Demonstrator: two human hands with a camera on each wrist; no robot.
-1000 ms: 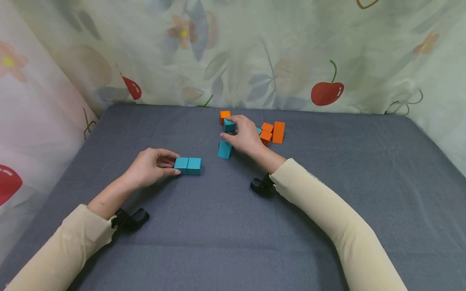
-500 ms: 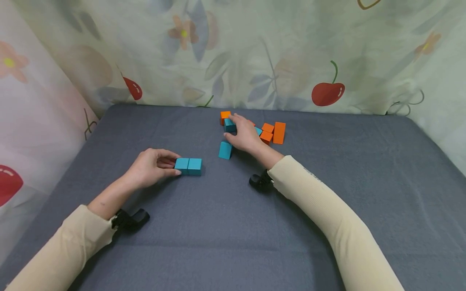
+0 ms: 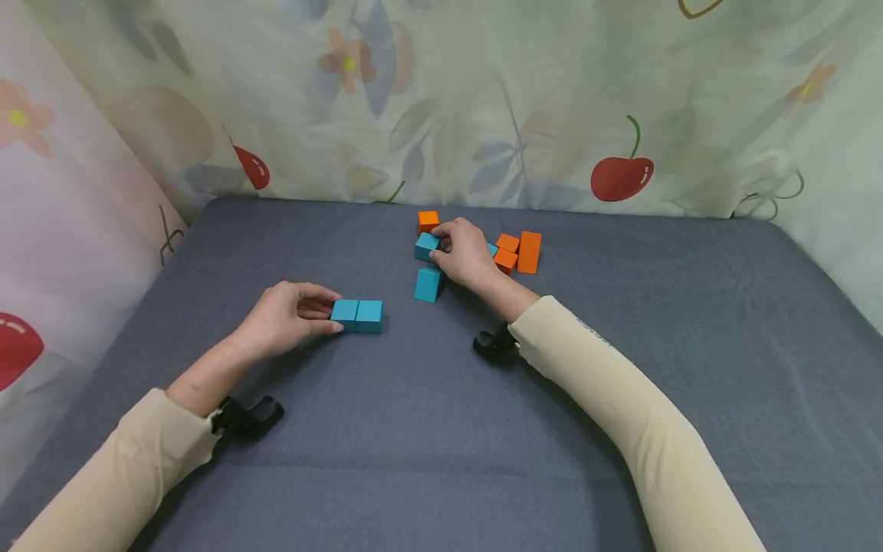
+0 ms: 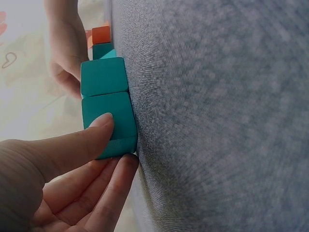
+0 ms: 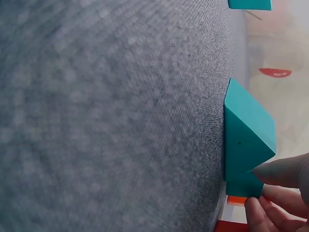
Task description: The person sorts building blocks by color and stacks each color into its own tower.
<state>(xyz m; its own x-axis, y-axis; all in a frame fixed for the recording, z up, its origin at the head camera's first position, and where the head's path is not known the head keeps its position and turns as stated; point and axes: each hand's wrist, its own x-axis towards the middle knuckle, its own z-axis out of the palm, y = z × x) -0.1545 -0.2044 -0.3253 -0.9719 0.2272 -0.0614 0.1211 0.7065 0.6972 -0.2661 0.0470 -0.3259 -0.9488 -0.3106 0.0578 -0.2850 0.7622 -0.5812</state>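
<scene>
My left hand point(image 3: 286, 317) rests on the grey cloth and pinches the left end of a pair of teal cubes point(image 3: 356, 315) set side by side; in the left wrist view thumb and fingers hold the nearer cube point(image 4: 107, 123). My right hand point(image 3: 466, 251) is farther back and pinches a small teal cube point(image 3: 426, 246), also seen as the teal cube point(image 5: 244, 186) under my fingertips. Another teal block point(image 3: 427, 284) lies just in front of it, a large teal block point(image 5: 247, 130) in the right wrist view.
An orange cube point(image 3: 428, 221) sits behind the held cube. To the right of my right hand lie small orange blocks point(image 3: 507, 252) and a longer orange block point(image 3: 528, 251). A floral curtain point(image 3: 441, 100) borders the grey table point(image 3: 414, 429) at the back and left.
My right hand has closed on the small teal cube and drawn it a little nearer and to the left, away from the orange cube. The left hand and its two cubes have stayed still.
</scene>
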